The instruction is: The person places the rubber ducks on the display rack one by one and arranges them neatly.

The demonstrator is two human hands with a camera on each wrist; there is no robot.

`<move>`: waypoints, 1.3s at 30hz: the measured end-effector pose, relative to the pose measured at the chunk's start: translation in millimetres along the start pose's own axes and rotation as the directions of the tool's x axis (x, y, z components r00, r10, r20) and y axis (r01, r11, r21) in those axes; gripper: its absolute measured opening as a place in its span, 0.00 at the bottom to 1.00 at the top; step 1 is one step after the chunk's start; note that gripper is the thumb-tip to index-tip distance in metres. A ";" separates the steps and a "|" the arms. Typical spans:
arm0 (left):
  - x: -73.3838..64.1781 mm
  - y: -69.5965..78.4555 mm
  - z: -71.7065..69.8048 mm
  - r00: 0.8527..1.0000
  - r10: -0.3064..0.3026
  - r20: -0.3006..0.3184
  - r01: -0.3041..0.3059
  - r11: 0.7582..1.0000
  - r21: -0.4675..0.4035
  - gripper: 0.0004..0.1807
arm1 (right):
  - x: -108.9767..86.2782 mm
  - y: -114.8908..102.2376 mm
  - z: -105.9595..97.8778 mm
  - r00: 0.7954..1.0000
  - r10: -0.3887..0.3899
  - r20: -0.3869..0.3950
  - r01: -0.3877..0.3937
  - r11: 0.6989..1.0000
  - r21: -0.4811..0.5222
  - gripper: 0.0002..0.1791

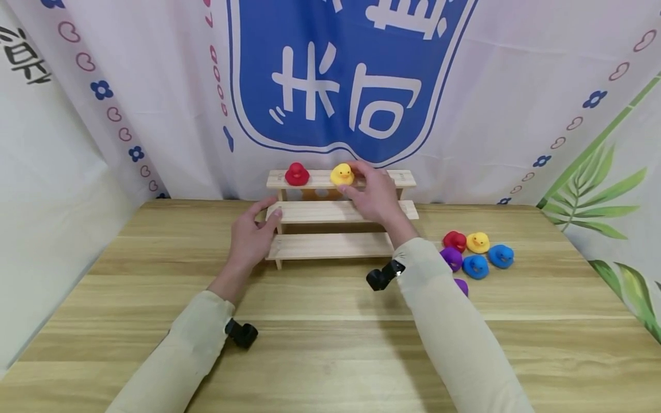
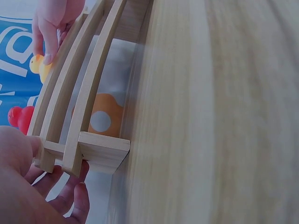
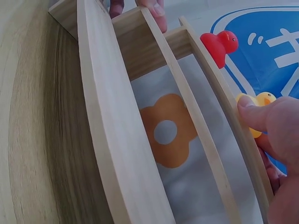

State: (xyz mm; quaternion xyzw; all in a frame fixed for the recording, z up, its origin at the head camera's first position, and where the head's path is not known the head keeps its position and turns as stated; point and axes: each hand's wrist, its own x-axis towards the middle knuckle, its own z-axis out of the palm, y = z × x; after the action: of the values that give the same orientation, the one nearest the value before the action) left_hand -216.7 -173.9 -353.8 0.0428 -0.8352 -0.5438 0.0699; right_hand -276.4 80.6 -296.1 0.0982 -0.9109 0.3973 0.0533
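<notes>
A three-step wooden shelf stands near the back of the table. On its top step, toward the left, sits a red rubber duck. My right hand pinches a yellow rubber duck at the middle of that same step, with the thumb against the duck's near side. My left hand grips the shelf's left end at the middle step. In the left wrist view its thumb lies on one side of the wooden end and the fingers curl round the other.
Right of the shelf lies a group of loose ducks: a red one, a yellow one, blue ones and purple ones, partly behind my right sleeve. A printed curtain hangs close behind the shelf.
</notes>
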 end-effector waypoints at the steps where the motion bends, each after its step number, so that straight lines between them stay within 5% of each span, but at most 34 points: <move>1: -0.4 0.4 -0.1 1.000 0.001 0.001 -0.001 1.000 -0.002 0.26 | 0.1 -0.3 0.7 1.000 0.002 -0.004 -0.002 1.000 -0.002 0.31; 18: 1.2 1.1 2.4 1.000 0.011 0.001 -0.011 1.000 0.011 0.26 | 2.0 -3.4 6.7 0.997 0.019 -0.070 -0.024 0.998 -0.060 0.34; 27: 0.0 1.2 2.3 1.000 0.005 0.007 -0.005 1.000 0.003 0.26 | 0.3 -0.4 1.4 0.998 0.051 -0.037 -0.051 0.999 0.016 0.35; 39: -0.8 1.2 1.4 1.000 -0.004 -0.006 0.004 1.000 0.001 0.25 | -14.7 11.2 -15.0 1.000 -0.007 0.008 0.006 0.998 0.065 0.35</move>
State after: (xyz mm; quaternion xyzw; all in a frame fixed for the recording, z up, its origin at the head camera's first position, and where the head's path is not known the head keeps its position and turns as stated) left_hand -216.1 -172.1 -353.3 0.0460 -0.8351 -0.5435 0.0713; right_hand -264.3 101.1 -296.4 0.1047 -0.8973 0.4261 0.0476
